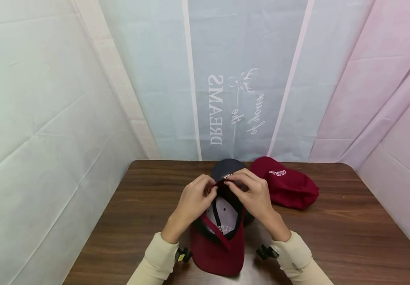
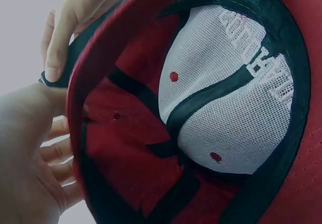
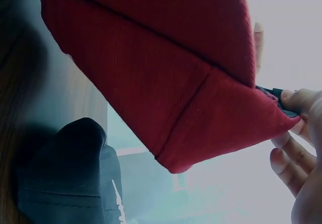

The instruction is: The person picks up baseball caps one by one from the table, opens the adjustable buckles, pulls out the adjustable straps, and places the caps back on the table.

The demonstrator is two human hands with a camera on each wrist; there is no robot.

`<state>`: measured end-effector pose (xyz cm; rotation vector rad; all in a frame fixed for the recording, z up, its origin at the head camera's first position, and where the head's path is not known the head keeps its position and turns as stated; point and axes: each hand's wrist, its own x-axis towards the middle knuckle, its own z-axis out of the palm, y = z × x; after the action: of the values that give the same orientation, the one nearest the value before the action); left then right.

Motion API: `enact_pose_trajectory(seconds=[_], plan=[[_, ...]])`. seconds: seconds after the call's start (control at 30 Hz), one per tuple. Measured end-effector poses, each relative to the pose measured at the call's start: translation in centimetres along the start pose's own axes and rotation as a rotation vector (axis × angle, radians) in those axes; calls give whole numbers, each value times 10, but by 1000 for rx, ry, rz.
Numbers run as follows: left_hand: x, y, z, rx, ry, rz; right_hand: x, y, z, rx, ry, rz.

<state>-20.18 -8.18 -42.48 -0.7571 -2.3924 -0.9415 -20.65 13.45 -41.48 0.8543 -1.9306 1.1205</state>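
A dark red cap (image 1: 219, 257) is held with its brim towards me and its hollow inside facing up. White mesh lining (image 2: 226, 93), a dark sweatband and dark seam tapes show inside it. A red strap (image 1: 215, 231) crosses the opening. My left hand (image 1: 194, 200) pinches the cap's far edge between thumb and fingers. Close beside it, my right hand (image 1: 253, 196) pinches the same edge. The cap's red outer panels (image 3: 151, 78) fill much of the right wrist view, where the right fingertips grip a dark-lined corner. What lies between the fingertips is too small to tell.
Behind the held cap, a dark navy cap (image 1: 226, 167) rests on the brown wooden table (image 1: 148, 198), partly hidden. Another red cap (image 1: 287, 186) with white lettering lies to its right. Pale fabric (image 1: 155, 79) hangs along the table's back and sides.
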Motion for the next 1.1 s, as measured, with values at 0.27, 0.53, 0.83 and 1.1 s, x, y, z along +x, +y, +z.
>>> enact_pose_trajectory(seconds=[0.27,0.53,0.83,1.1], plan=[[5,-1,-6,-48,107,-71,-2,1,2,-54,-65,19],[9,-6,-12,-72,193,-113,-8,2,-1,-146,-176,80],[12,-16,-27,-100,268,-148,-19,5,-11,-255,-388,197],[14,-23,-35,-108,331,-129,-23,4,-14,-257,-531,305]])
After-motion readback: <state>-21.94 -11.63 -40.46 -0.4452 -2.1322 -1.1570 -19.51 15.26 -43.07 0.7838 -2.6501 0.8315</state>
